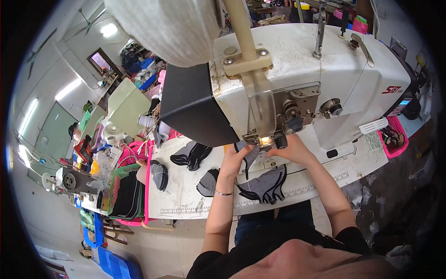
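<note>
My left hand (232,162) is closed on a grey fabric piece with black edging (251,155), pinched beside the lit needle area of a white sewing machine (355,76). The strip's black edge hangs down past my fingers. On the other side of the needle is my right hand (293,149), its thumb stretched toward the needle and apart from the fingers. Parts of the machine head hide some of those fingertips, and I see no fabric in that hand. Between my forearms, at the table's front edge, lies a fanned stack of grey and black pieces (264,185).
More grey and black pieces (190,154) lie in bundles left on the white table (179,197). A big white thread cone (162,28) hangs overhead. Left stands a green basket (114,188) of dark pieces; a pink basket (396,137) sits at the right.
</note>
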A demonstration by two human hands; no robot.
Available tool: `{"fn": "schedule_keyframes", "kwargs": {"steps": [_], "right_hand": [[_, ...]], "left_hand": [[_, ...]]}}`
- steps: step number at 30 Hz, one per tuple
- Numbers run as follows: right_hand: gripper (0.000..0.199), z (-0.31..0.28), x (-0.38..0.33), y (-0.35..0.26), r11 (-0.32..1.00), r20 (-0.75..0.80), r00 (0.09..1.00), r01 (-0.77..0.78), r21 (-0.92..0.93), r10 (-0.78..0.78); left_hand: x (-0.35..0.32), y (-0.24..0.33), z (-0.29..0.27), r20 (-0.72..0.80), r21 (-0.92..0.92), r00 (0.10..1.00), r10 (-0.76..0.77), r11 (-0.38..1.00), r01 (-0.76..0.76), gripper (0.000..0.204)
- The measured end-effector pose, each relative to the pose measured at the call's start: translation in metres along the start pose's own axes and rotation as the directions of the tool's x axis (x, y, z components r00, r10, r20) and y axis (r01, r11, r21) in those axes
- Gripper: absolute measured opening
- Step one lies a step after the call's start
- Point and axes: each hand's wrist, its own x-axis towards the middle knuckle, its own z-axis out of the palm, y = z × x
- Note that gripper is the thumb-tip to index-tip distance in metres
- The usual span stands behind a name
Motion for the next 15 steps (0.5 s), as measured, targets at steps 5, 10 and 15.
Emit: {"fn": "schedule_keyframes", "kwargs": {"steps": [5, 10, 15], "right_hand": [[0.030, 0.005, 0.005, -0.005, 0.972, -0.024, 0.999, 0.049, 0.229, -0.044], [0.027, -0.026, -0.051, 0.036, 0.892, -0.206, 0.933, -0.190, 0.409, 0.294], [0.020, -0.049, -0.063, 0.016, 0.906, -0.160, 0.917, -0.311, 0.288, 0.366]], "left_hand": [[-0.006, 0.008, 0.009, -0.024, -0.030, 1.000, -0.009, 1.000, 0.009, 0.016], [-0.005, 0.000, 0.006, -0.041, -0.025, 0.999, 0.014, 1.000, -0.015, 0.021], [-0.004, -0.008, 0.001, -0.053, -0.056, 0.999, -0.008, 0.998, 0.005, 0.020]]}}
